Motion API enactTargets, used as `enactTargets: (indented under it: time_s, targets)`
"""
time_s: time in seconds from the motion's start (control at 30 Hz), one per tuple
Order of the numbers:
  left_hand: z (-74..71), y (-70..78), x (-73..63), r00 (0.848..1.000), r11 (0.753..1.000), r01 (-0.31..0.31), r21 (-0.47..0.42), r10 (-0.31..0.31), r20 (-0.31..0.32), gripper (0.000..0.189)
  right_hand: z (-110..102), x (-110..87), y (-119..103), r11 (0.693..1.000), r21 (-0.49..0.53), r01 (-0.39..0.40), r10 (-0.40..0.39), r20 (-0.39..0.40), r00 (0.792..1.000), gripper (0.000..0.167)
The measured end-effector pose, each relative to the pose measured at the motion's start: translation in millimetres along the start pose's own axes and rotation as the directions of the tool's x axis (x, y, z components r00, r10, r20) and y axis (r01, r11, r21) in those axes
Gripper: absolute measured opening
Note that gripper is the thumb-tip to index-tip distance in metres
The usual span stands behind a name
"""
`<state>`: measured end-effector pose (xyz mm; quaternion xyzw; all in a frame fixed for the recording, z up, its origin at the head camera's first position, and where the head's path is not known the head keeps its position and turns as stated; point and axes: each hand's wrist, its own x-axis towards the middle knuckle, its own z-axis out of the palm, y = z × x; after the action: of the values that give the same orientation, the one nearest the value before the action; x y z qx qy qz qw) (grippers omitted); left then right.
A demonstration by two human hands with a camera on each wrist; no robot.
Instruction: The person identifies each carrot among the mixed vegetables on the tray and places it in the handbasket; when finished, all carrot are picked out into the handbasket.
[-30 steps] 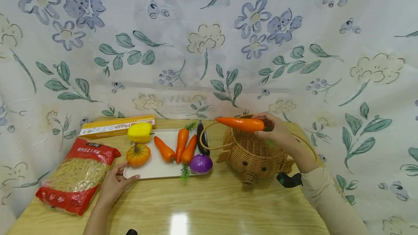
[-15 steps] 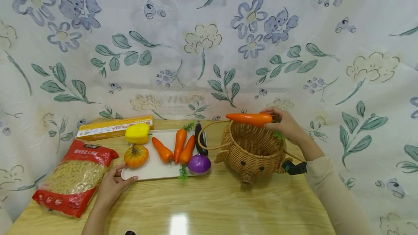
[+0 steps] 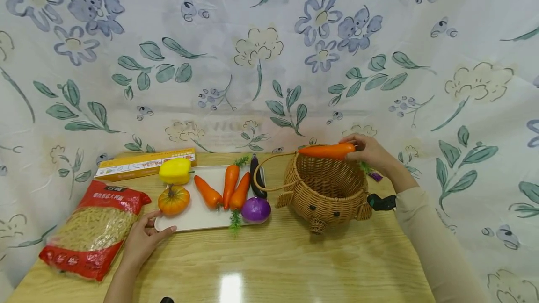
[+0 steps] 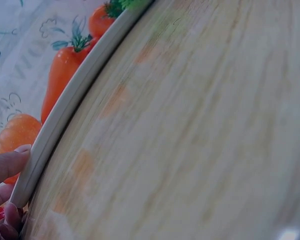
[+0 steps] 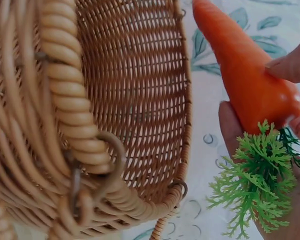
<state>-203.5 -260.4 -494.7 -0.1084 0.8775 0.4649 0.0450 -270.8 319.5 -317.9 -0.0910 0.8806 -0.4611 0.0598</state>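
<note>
In the head view my right hand (image 3: 370, 153) holds an orange carrot (image 3: 326, 151) by its thick end, level over the far rim of a wicker basket (image 3: 301, 202) with an animal face. The right wrist view shows thumb and fingers around the carrot (image 5: 245, 75), green leaves (image 5: 255, 180) hanging below, the basket's opening beside it. My left hand (image 3: 145, 235) grips the near left corner of a white tray (image 3: 189, 221), thumb on its rim. On the tray lie three carrots (image 3: 230, 186), a purple onion-like vegetable (image 3: 256, 209), an eggplant (image 3: 258, 176), a small pumpkin (image 3: 173, 200) and a yellow pepper (image 3: 175, 171).
A red bag of pasta (image 3: 97, 228) lies left of the tray. Behind it is a long yellow pasta box (image 3: 145, 163). The basket's looped handle (image 3: 263, 174) leans toward the tray. A floral cloth (image 3: 269, 83) hangs behind the wooden table (image 3: 269, 265).
My right hand has moved the carrot right and back, from over the basket's opening to its far rim. The left hand keeps its grip on the tray. The head view has shifted slightly.
</note>
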Motion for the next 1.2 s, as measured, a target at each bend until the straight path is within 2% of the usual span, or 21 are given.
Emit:
enactTargets:
  time_s: [0.2,0.67,0.93,1.2]
  targets:
    - [-0.5,-1.9,2.2,1.0,1.0,-0.013,-0.002,0.013,0.006,0.086,-2.4,8.0,-2.7,0.998,-0.068,-0.01,0.014,0.047,0.999,0.049]
    - [-0.1,-4.6,4.3,1.0,1.0,-0.015,-0.003,0.015,0.0,0.085,-8.7,19.3,3.7,0.991,-0.131,-0.03,0.048,0.137,0.989,0.044]
    - [-0.6,-2.7,1.5,1.0,1.0,0.01,0.003,-0.01,-0.011,0.085,2.2,38.9,2.5,0.978,-0.206,-0.044,0.082,0.179,0.981,0.043]
    - [-0.3,-2.2,0.7,1.0,1.0,0.006,-0.007,-0.006,-0.012,0.085,20.5,56.6,8.0,0.978,-0.199,-0.061,0.111,0.251,0.962,0.04]
